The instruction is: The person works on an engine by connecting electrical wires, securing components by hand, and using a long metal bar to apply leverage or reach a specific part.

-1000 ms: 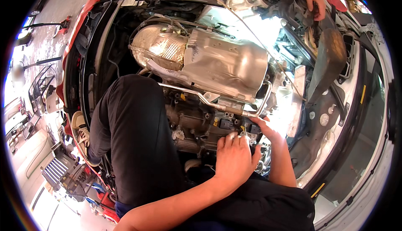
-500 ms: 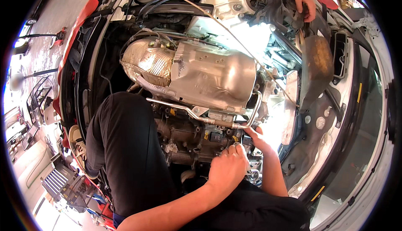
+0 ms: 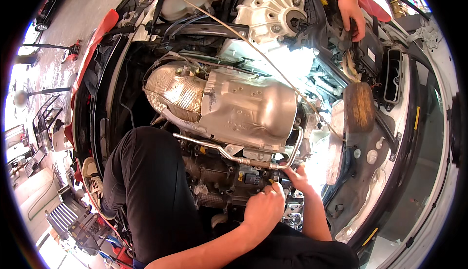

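Observation:
My left hand (image 3: 265, 209) is closed, with thumb and forefinger pinched at the right end of the dark engine block (image 3: 209, 172); what they grip is too small to make out. Close beside it, my right hand (image 3: 301, 180) reaches up under the bend of a thin silver pipe (image 3: 239, 160). Its fingers are bunched there and partly hidden, so what they hold does not show. Between the hands and the big silver heat shield (image 3: 253, 105) lie the pipe and a small black connector (image 3: 252, 178). My bent left knee in dark trousers (image 3: 151, 181) is beside the engine.
Another person's hand (image 3: 352, 18) hangs over the bay at the far right. Below it stands a dark part with a worn brown face (image 3: 360, 107). A thin rod (image 3: 253, 44) slants across the bay. Bright light glares near the pale strut housing (image 3: 270, 13). The windscreen edge lies right.
The whole bay sits lower in the picture. The brown-faced part has shifted down-left and turned, apart from the other person's hand. My hands keep nearly the same place on the engine.

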Demonstrator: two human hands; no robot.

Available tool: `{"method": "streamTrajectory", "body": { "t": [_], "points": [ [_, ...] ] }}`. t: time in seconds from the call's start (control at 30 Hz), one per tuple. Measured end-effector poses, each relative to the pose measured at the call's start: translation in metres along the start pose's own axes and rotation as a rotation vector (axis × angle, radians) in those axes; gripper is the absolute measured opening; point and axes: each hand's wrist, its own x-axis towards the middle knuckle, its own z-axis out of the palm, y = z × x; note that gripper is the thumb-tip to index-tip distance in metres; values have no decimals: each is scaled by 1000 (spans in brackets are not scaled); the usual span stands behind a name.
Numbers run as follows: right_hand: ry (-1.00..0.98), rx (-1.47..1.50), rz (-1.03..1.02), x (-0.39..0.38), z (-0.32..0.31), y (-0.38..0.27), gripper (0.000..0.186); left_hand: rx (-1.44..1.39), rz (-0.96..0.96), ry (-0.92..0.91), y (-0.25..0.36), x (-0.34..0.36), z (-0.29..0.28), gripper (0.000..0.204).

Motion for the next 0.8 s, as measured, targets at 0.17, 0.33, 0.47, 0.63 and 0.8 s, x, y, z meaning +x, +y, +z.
{"method": "streamTrajectory", "body": {
  "t": [0.17, 0.33, 0.47, 0.63, 0.8],
  "points": [
    [55, 39, -122, -11, 1, -19, 32, 42, 9, -7, 4, 3, -9, 9],
    [281, -183, -99, -10, 4, 12, 43, -175, 72, 87, -18, 6, 14, 10],
    [530, 113, -292, -64, 17, -39, 52, -275, 38, 59, -19, 3, 7, 14],
    [462, -473, -755, -84, 22, -43, 54, -271, 14, 21, -14, 2, -3, 19],
    [600, -442, -875, -64, 30, -57, 47, -384, -7, 252, -18, 7, -3, 29]
  ]
}}
